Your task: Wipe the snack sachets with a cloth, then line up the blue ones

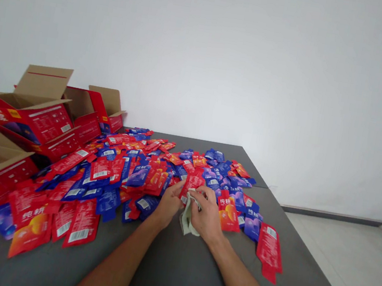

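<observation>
A red pouch [193, 182] is held upright by the left hand [168, 205] near the middle of the table [180, 273], the left grip being closed on its left edge. A pale cloth [185, 221] is pinched in the right hand's [208, 214] grip and is held against the lower part of the pouch — its loose end is left hanging towards the table. To the left, a broad heap of red and blue pouches [112, 174] is spread, bordered at its far left by open cardboard boxes [49, 125] printed in red. Beyond the hands and to their right, a smaller group of mixed pouches [223, 170] is scattered. Just beside the right hand, an orange-fronted pouch [229, 215] is seen; a single red packet [270, 250] is set apart near the table's right edge — its barcode turned upward.
</observation>
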`<state>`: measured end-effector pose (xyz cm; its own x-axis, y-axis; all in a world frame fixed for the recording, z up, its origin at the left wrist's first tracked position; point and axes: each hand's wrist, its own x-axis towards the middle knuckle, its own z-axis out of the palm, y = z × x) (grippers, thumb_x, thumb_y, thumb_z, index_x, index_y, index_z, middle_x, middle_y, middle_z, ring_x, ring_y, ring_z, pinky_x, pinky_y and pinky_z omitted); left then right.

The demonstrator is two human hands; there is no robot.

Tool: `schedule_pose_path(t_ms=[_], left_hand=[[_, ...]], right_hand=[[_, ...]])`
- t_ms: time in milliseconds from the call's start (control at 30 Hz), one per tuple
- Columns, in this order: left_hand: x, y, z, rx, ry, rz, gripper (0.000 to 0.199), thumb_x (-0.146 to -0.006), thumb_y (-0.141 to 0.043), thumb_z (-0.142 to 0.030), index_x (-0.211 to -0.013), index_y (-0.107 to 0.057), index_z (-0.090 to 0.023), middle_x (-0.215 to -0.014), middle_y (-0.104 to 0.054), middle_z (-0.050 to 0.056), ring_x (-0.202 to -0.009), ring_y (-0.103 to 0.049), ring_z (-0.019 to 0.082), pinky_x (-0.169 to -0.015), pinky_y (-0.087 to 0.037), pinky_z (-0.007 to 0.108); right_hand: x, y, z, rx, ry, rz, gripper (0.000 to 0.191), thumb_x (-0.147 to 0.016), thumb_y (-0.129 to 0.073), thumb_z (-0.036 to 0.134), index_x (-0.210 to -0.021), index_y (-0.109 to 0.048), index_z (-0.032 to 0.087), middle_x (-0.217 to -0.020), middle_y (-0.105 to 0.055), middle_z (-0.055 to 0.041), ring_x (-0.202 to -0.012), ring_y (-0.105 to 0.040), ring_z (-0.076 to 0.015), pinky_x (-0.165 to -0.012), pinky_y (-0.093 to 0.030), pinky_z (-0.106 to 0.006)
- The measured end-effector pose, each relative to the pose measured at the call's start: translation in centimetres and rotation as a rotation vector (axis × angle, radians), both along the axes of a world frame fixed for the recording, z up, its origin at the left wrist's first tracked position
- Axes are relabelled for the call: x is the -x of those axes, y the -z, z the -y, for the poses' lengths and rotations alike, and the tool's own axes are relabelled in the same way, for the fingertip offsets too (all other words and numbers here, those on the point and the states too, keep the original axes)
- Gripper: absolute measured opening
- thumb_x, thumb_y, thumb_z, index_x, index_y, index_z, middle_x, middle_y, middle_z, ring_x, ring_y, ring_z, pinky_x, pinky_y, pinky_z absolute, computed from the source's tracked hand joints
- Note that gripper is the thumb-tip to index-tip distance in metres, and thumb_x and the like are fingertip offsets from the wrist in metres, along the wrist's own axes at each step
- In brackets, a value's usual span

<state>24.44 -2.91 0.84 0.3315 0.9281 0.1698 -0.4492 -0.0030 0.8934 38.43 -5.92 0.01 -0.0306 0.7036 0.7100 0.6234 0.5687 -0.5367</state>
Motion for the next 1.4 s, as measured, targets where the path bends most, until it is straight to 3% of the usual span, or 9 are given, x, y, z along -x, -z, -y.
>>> schedule_pose_path(t_ms=[133, 267, 367, 567, 733, 867, 1067, 1233, 1400], left_hand=[[-0.2, -0.2, 0.0, 0.040, 0.058, -0.034, 0.074, -0.054, -0.057, -0.001, -0.126, -0.065, -0.016, -0.105, -0.074, 0.009, -0.089, -0.068, 0.025, -0.074, -0.051, 0.031], [-0.4, 0.3, -0.4, 0.143, -0.048, 0.001, 0.056, -0.062, -0.066, -0.011, -0.117, -0.069, -0.015, -0.096, -0.075, 0.008, -0.082, -0.069, 0.023, -0.073, -0.051, 0.031], [-0.2, 0.3, -0.6, 0.175, -0.134, 0.084, 0.046, -0.066, -0.071, -0.020, -0.112, -0.069, -0.015, -0.093, -0.074, 0.007, -0.077, -0.068, 0.019, -0.075, -0.051, 0.030], [0.1, 0.2, -0.7, 0.162, -0.222, 0.113, 0.047, -0.069, -0.075, -0.021, -0.114, -0.061, -0.023, -0.085, -0.069, -0.001, -0.069, -0.064, 0.012, -0.067, -0.048, 0.024], [-1.1, 0.8, -0.3, 0.147, -0.134, 0.084, 0.028, -0.079, -0.071, -0.030, -0.103, -0.068, -0.017, -0.098, -0.072, 0.006, -0.088, -0.067, 0.017, -0.083, -0.050, 0.028], [-1.9, 0.3, 0.2, 0.257, -0.034, 0.242, 0.037, -0.085, -0.064, -0.044, -0.105, -0.068, -0.013, -0.103, -0.072, 0.011, -0.098, -0.067, 0.022, -0.090, -0.051, 0.035], [-1.2, 0.0, -0.1, 0.280, -0.102, 0.309, 0.042, -0.084, -0.066, -0.035, -0.124, -0.061, -0.021, -0.108, -0.072, 0.005, -0.097, -0.068, 0.019, -0.092, -0.051, 0.034], [-0.9, 0.3, 0.1, 0.308, 0.067, 0.274, 0.036, -0.086, -0.064, -0.031, -0.119, -0.065, -0.016, -0.109, -0.072, 0.009, -0.102, -0.067, 0.024, -0.093, -0.052, 0.037], [-1.1, 0.7, 0.4, 0.306, 0.145, 0.266, 0.039, -0.087, -0.061, -0.029, -0.123, -0.063, -0.014, -0.118, -0.069, 0.012, -0.109, -0.065, 0.026, -0.097, -0.050, 0.038]], right_hand=[[-0.7, -0.8, -0.2, -0.003, 0.131, -0.106, 0.028, -0.091, -0.051, 0.017, -0.112, -0.067, 0.024, -0.113, -0.056, -0.0099, -0.108, -0.053, -0.0243, -0.094, -0.048, -0.043], [-1.1, -1.2, -0.2, 0.003, 0.173, -0.165, 0.024, -0.091, -0.053, 0.021, -0.113, -0.064, 0.023, -0.113, -0.057, -0.0105, -0.108, -0.054, -0.0253, -0.095, -0.047, -0.045], [-0.9, -1.2, -0.1, -0.001, 0.140, -0.175, 0.022, -0.091, -0.054, 0.023, -0.112, -0.060, 0.023, -0.113, -0.058, -0.0099, -0.108, -0.055, -0.0250, -0.095, -0.047, -0.044], [-0.1, -0.8, 0.2, 0.046, 0.007, -0.161, 0.017, -0.092, -0.054, 0.026, -0.108, -0.059, 0.024, -0.109, -0.061, -0.0081, -0.104, -0.058, -0.0232, -0.092, -0.049, -0.040], [0.1, -0.5, 0.1, 0.034, -0.044, -0.120, 0.021, -0.092, -0.055, 0.023, -0.112, -0.062, 0.024, -0.114, -0.062, -0.0092, -0.110, -0.057, -0.0235, -0.097, -0.048, -0.041], [0.2, -0.7, 0.3, 0.022, -0.031, -0.103, 0.025, -0.094, -0.052, 0.021, -0.114, -0.066, 0.026, -0.115, -0.061, -0.0095, -0.109, -0.058, -0.0230, -0.095, -0.050, -0.041], [0.9, -1.2, 1.1, 0.056, -0.211, 0.073, 0.033, -0.092, -0.052, 0.017, -0.119, -0.067, 0.030, -0.115, -0.061, -0.0079, -0.110, -0.056, -0.0232, -0.092, -0.051, -0.040], [0.1, -1.1, 0.6, 0.013, -0.017, -0.016, 0.031, -0.093, -0.049, 0.017, -0.117, -0.067, 0.028, -0.117, -0.059, -0.0097, -0.109, -0.055, -0.0238, -0.092, -0.050, -0.041], [-1.1, -1.4, 0.0, -0.010, 0.167, -0.106, 0.027, -0.095, -0.048, 0.019, -0.113, -0.067, 0.024, -0.114, -0.059, -0.0108, -0.109, -0.054, -0.0245, -0.095, -0.048, -0.042]])
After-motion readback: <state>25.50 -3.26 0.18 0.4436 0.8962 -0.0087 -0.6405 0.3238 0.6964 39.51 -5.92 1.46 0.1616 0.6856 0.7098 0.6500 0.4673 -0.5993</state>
